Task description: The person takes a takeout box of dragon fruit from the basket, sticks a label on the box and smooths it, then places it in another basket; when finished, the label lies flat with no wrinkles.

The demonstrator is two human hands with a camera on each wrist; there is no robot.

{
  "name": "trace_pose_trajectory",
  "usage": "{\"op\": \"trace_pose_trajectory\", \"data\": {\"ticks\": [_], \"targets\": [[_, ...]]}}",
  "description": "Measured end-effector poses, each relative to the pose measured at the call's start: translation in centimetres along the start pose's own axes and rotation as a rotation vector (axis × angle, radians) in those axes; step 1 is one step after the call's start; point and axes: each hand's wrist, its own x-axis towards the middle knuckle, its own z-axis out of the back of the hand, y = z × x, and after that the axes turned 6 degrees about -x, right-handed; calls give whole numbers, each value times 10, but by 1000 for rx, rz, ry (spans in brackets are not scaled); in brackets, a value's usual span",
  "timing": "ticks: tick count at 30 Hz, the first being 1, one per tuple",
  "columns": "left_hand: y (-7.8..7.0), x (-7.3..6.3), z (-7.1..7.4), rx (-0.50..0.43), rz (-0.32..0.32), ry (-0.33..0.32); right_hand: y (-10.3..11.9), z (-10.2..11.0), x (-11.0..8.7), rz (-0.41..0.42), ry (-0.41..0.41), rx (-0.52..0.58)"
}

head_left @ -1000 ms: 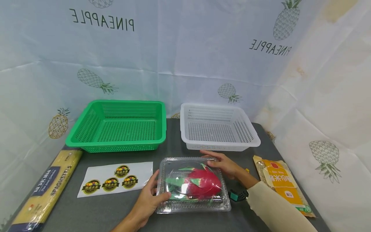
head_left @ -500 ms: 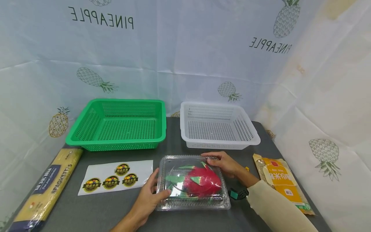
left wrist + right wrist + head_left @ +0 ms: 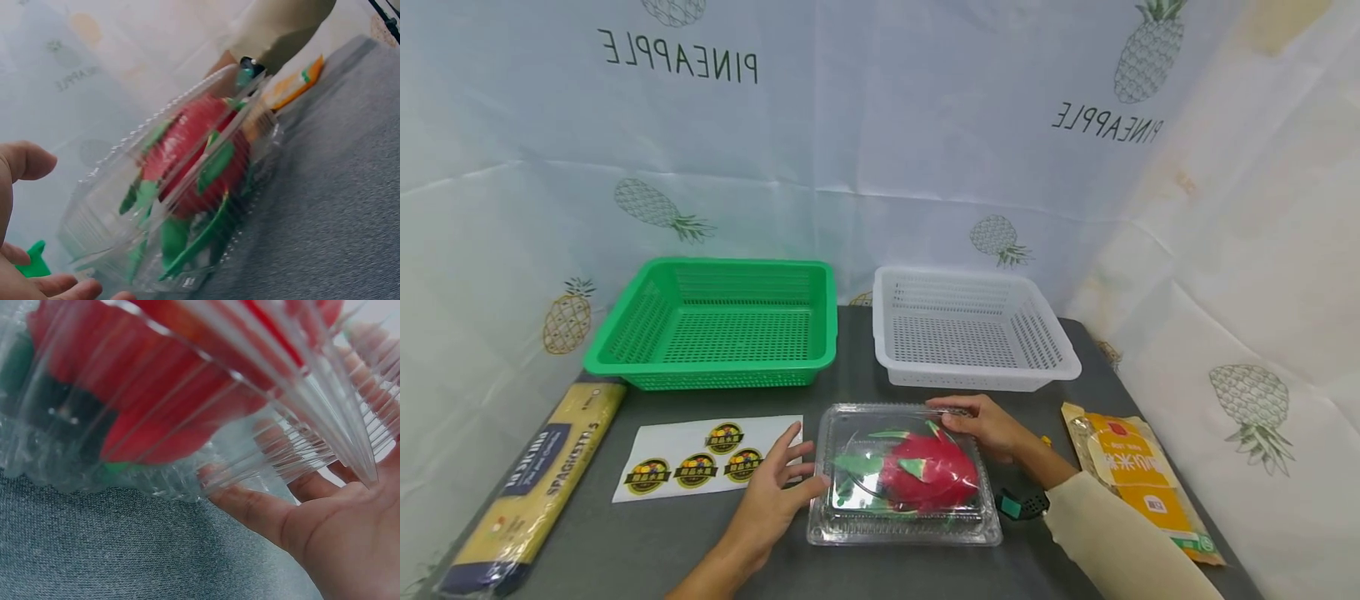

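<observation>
A clear plastic clamshell box (image 3: 902, 532) lies on the dark table with its lid down over a red dragon fruit (image 3: 934, 477) with green-tipped scales. My right hand (image 3: 987, 427) holds the box at its far right corner. From the right wrist view, the thumb (image 3: 250, 509) presses the box's rim, while the fingers (image 3: 369, 381) reach round behind the clear plastic. Fingers spread, my left hand (image 3: 772, 492) is at the box's left side, thumb tip right by its edge. The left wrist view shows those fingers apart from the box wall (image 3: 94, 231), holding nothing.
A white sheet with several round fruit stickers (image 3: 655, 433) lies left of the box. Behind stand a green basket (image 3: 715, 375) and a white basket (image 3: 966, 375). A spaghetti pack (image 3: 535, 492) lines the left edge; an orange-and-clear food bag (image 3: 1150, 483) lies right.
My left hand has let go of the box's left side, and its fingers have spread away leftward. The right hand keeps its hold at the far right corner.
</observation>
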Motion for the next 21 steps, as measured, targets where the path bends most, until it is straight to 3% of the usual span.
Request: {"op": "trace_pose_trajectory", "data": {"ticks": [21], "targets": [[-19, 3, 19, 38, -107, -61, -1, 0, -3, 25, 14, 8]]}}
